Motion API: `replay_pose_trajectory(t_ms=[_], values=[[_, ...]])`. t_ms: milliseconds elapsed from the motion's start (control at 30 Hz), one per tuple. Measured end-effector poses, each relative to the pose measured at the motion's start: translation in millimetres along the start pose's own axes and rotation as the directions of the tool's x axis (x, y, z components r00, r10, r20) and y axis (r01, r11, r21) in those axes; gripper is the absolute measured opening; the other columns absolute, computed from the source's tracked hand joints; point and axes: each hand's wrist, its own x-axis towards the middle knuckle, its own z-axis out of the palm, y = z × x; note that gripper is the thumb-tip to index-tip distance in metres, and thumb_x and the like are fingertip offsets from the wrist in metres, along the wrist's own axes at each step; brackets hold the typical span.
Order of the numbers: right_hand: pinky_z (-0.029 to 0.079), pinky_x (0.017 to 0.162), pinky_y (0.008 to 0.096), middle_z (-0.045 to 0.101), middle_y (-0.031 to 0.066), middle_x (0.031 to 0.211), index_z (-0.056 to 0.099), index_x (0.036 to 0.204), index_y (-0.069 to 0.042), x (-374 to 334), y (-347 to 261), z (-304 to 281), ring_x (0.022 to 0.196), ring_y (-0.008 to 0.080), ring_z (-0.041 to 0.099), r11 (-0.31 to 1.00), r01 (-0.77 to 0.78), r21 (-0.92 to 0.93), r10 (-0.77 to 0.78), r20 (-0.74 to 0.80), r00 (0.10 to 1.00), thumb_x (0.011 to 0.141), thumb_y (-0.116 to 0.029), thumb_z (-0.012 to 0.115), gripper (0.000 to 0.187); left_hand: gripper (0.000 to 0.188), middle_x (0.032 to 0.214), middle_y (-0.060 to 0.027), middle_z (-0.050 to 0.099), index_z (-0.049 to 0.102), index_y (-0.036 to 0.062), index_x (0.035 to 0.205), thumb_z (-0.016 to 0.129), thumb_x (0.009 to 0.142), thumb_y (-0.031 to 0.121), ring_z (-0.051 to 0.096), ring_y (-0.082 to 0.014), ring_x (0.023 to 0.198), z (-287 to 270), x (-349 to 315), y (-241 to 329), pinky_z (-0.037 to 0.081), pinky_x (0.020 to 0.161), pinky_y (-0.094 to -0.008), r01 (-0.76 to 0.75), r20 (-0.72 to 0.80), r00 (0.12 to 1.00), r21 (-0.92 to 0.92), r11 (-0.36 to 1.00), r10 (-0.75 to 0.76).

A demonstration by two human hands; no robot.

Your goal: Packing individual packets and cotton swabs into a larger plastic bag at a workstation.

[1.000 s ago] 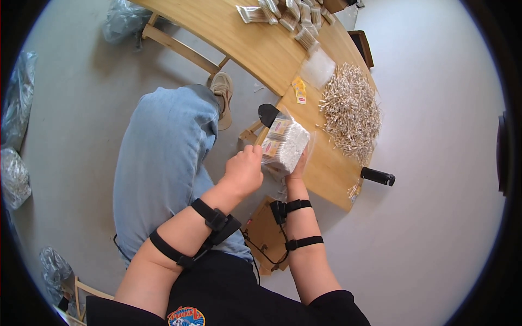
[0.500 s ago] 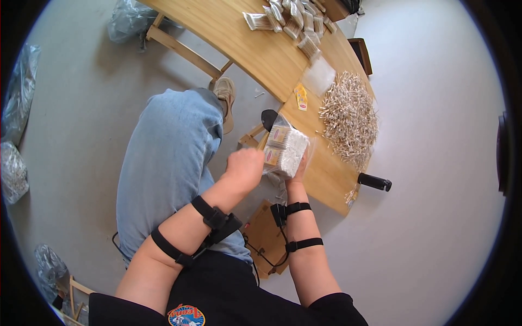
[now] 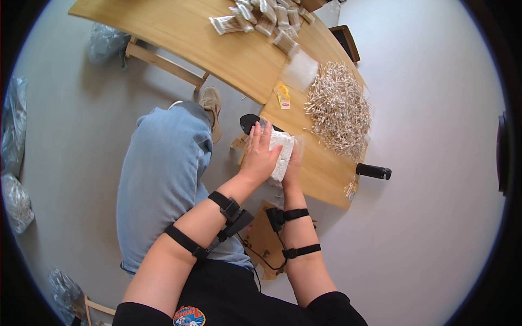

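Note:
A clear plastic bag packed with white-tipped sticks is pressed between my two hands at the near edge of the wooden table. My left hand lies flat on the bag's left face, fingers together. My right hand supports it from the right and underneath, mostly hidden by the bag. A loose heap of the same sticks lies on the table just beyond.
Several filled packets lie at the table's far end, with flat empty bags and yellow labels nearer. A black cylinder sits at the table's right edge. Plastic sacks rest on the floor at left.
My left hand has slid up from the bag's lower corner to lie flat across its left side. The bag has turned edge-on and dropped closer to the table edge.

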Motion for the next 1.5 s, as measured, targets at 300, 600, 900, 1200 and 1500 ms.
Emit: replay_pose_trajectory(t_ms=[300,600,900,1200,1500], values=[[0.025,0.116,0.0365,0.034,0.0131,0.152,0.028,0.150,-0.001,-31,-27,66,0.140,0.0239,0.033,0.947,0.134,-0.292,-0.108,0.103,0.989,0.104,-0.052,0.024,0.068,0.063,0.142,-0.0307,0.042,0.037,-0.0004,0.144,0.062,0.091,0.020,0.038,-0.0448,0.135,-6,3,-4,0.032,0.111,-0.0458,-0.076,-0.013,0.997,-0.096,0.992,0.075],[0.032,0.111,0.0345,0.044,0.0084,0.142,0.030,0.151,-0.007,-31,-18,74,0.127,0.0195,0.046,0.985,0.055,-0.165,-0.036,0.119,0.992,0.103,-0.057,0.020,0.070,0.056,0.139,-0.0212,0.051,0.040,0.0024,0.144,0.060,0.092,0.009,0.051,-0.0277,0.128,-22,1,5,0.042,0.103,-0.0350,-0.027,0.026,0.999,-0.185,0.982,0.033],[0.022,0.117,0.0349,0.033,0.0150,0.154,0.027,0.150,0.000,-21,2,57,0.143,0.0248,0.029,0.910,0.168,-0.378,-0.103,0.188,0.977,0.103,-0.056,0.015,0.074,0.055,0.154,-0.0168,0.031,0.021,0.0013,0.151,0.041,0.105,0.022,0.028,-0.0229,0.144,-43,20,11,0.024,0.116,-0.0320,0.295,0.203,0.948,-0.849,0.438,-0.244],[0.016,0.118,0.0342,0.034,0.0171,0.153,0.031,0.148,0.002,-25,-3,61,0.145,0.0256,0.025,0.719,0.301,-0.627,-0.210,0.216,0.953,0.103,-0.055,0.017,0.074,0.055,0.144,-0.0269,0.042,0.032,-0.0059,0.145,0.038,0.105,0.031,0.040,-0.0356,0.136,-27,2,-24,0.034,0.110,-0.0374,0.106,0.068,0.993,-0.195,0.975,-0.095],[0.019,0.117,0.0336,0.037,0.0173,0.152,0.034,0.146,0.004,-23,2,56,0.144,0.0254,0.028,0.711,0.331,-0.621,-0.264,0.200,0.943,0.104,-0.053,0.020,0.072,0.055,0.131,-0.0336,0.051,0.031,-0.0072,0.144,0.044,0.102,0.026,0.052,-0.0455,0.120,-32,0,1,0.044,0.098,-0.0419,-0.025,0.020,1.000,0.095,0.995,0.023]])
